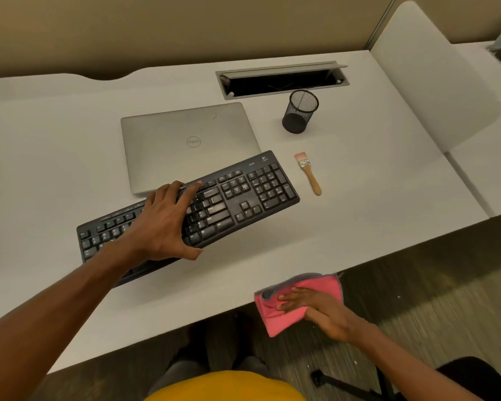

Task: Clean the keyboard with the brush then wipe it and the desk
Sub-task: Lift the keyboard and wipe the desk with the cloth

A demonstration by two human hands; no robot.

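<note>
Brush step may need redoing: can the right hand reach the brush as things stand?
Probably yes: only bare desk lies between the right hand and the brush. But that hand holds the pink cloth, which it would need to drop first.

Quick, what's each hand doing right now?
Left hand: grips the keyboard across its width.
Right hand: holds the pink cloth at the desk edge.
</note>
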